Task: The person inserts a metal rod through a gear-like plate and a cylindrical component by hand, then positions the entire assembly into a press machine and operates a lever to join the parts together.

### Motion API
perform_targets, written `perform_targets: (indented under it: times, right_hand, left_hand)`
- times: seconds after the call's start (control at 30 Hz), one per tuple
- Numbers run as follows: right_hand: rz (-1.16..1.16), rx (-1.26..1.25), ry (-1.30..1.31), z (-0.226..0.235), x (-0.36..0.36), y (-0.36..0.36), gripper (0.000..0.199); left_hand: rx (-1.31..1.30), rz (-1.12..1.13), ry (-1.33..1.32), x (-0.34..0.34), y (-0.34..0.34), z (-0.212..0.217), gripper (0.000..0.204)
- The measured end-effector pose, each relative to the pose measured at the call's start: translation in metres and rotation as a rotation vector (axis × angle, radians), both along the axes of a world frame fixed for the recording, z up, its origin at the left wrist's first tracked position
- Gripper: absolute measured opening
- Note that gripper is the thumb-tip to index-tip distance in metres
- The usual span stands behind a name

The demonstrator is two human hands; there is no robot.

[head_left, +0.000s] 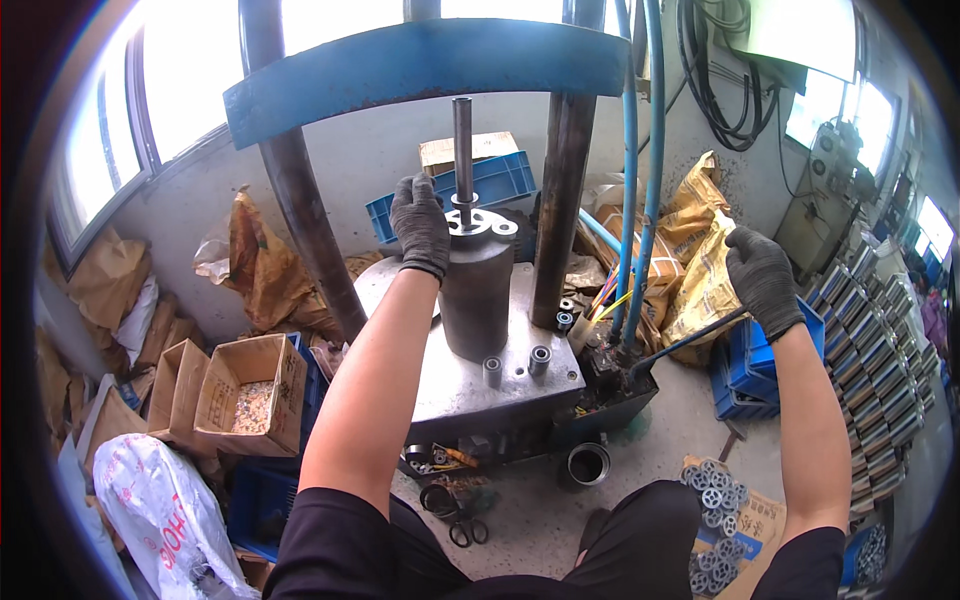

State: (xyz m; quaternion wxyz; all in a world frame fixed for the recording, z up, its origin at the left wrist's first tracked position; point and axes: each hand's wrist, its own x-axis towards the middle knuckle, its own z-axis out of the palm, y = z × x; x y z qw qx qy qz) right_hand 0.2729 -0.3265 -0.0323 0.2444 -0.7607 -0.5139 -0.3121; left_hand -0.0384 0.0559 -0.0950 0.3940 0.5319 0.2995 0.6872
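Note:
My left hand (419,224), in a dark glove, is beside an upright metal rod (462,150), with its fingers pointing up and its palm side hidden. The rod stands over a flat silver spoked part (486,221) on top of a thick dark metal cylinder (475,300). A collar (465,201) sits around the rod's lower end. To the right, my gloved right hand (766,282) is closed at the end of a long dark lever (700,334). That lever slopes down to the machine's side.
A blue crossbeam (430,75) on dark columns spans above the metal bench plate (510,390). Small bearing-like cylinders (540,360) stand on the plate. Cartons (255,385) are at left; spoked wheels (718,500) lie on the floor. Blue bins (750,365) and stacked metal tubes (880,370) stand right.

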Motion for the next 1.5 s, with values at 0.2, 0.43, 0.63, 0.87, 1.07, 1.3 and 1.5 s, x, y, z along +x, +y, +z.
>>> perform_targets:
  times: [0.2, 0.43, 0.63, 0.87, 1.07, 1.3, 1.5]
  right_hand:
    - [-0.115, -0.095, 0.034, 0.004, -0.004, -0.001, 0.028]
    - [-0.113, -0.061, 0.019, 0.004, -0.015, -0.008, 0.046]
    - [-0.136, -0.073, -0.07, 0.005, -0.015, -0.015, 0.042]
    - [-0.029, -0.082, -0.075, -0.01, -0.024, -0.039, 0.015]
    - [0.127, -0.207, -0.089, -0.044, -0.072, -0.112, 0.014]
    - [0.339, -0.321, -0.189, -0.057, -0.188, -0.125, 0.023]
    - [0.618, -0.188, -0.007, -0.081, -0.232, -0.043, 0.023]
  left_hand:
    - [-0.004, -0.275, 0.114, 0.009, -0.026, 0.011, 0.036]
    - [0.308, 0.1, 0.155, -0.019, -0.064, -0.019, 0.022]
    - [0.284, -0.055, 0.254, -0.055, -0.144, -0.121, 0.032]
    - [0.169, -0.094, 0.713, -0.066, -0.166, -0.192, 0.024]
    - [0.338, -0.068, 0.942, -0.06, -0.156, -0.203, 0.011]
    - [0.407, -0.052, 1.023, -0.059, -0.15, -0.204, 0.007]
    - [0.439, -0.068, 0.985, -0.07, -0.149, -0.203, 0.009]
